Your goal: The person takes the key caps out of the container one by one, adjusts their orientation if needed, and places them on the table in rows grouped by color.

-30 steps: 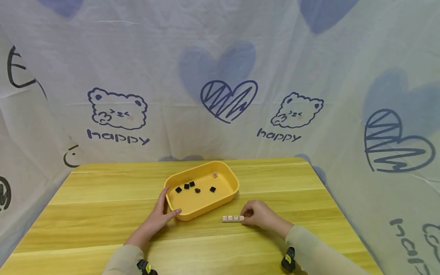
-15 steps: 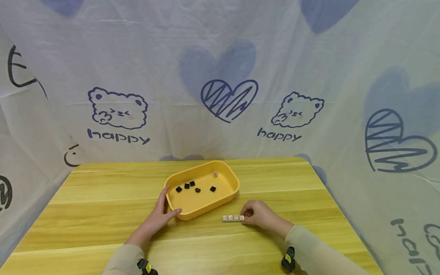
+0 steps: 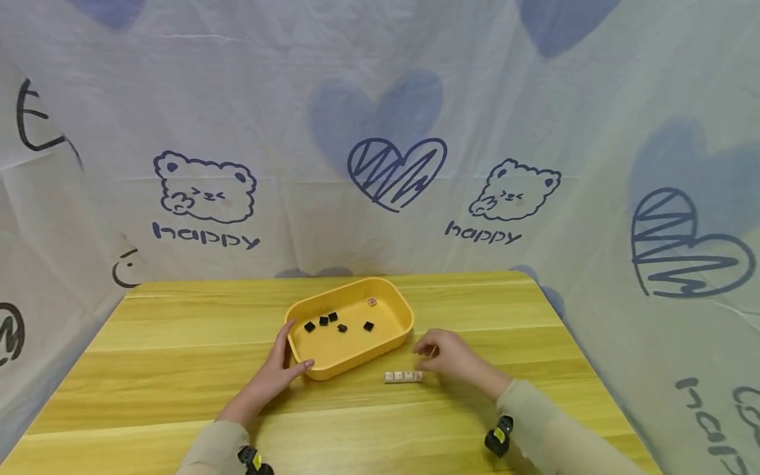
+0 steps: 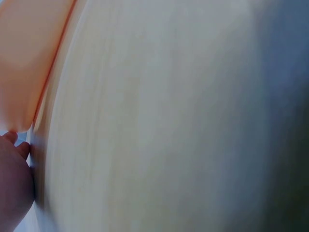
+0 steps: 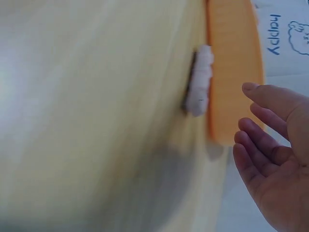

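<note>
On the table, a row of several small white blocks (image 3: 403,377) with dark marks on their tops stands end to end in front of a yellow tray (image 3: 356,358). My right hand (image 3: 449,356) hovers just right of the row's end, fingers loosely bent and holding nothing. In the right wrist view that hand (image 5: 275,150) is apart from the white row (image 5: 199,82). My left hand (image 3: 276,369) holds the tray's near left corner, thumb on the front rim and fingers along the left end. The left wrist view shows only part of this hand (image 4: 14,179) against the tray (image 4: 29,63).
Inside the tray lie several small black pieces (image 3: 323,321) and one pinkish-white block (image 3: 372,301) with red marks. The wood-patterned table (image 3: 196,369) runs back to a white cloth (image 3: 297,198) printed with hearts and bears. Another cloth side hangs at the right.
My right hand has let go of the rightmost white block and lifted slightly up and away, its fingers spreading. The white row, the tray and my left hand stay in place.
</note>
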`<state>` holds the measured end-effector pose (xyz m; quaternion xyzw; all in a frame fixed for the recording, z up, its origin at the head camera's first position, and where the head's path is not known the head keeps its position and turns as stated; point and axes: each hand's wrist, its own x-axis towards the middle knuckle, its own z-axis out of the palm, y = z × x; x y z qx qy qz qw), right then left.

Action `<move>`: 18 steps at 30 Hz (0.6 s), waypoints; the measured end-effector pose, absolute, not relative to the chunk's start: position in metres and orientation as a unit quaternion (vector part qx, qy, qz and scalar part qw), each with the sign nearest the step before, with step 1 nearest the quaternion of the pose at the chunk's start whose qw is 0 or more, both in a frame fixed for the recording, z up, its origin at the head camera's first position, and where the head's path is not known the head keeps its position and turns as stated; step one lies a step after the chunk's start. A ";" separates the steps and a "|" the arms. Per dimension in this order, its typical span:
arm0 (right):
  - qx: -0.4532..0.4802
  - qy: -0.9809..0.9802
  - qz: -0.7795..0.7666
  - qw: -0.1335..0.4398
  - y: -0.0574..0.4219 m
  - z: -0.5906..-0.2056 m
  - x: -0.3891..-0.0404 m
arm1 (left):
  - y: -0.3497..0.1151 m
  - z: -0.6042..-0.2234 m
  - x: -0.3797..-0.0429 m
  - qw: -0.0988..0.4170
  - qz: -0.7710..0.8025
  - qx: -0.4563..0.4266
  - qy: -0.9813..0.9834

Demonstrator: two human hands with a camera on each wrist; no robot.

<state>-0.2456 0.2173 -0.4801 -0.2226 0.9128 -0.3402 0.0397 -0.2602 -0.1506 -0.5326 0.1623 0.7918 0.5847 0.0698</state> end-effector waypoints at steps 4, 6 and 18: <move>-0.232 0.915 -0.330 0.019 0.209 -0.467 -0.253 | -0.154 -0.536 -0.261 0.067 0.583 0.166 0.793; -0.232 0.917 -0.325 0.012 0.203 -0.460 -0.257 | -0.154 -0.538 -0.260 0.064 0.585 0.169 0.791; -0.226 0.917 -0.327 0.026 0.176 -0.438 -0.288 | -0.153 -0.529 -0.259 0.081 0.574 0.145 0.802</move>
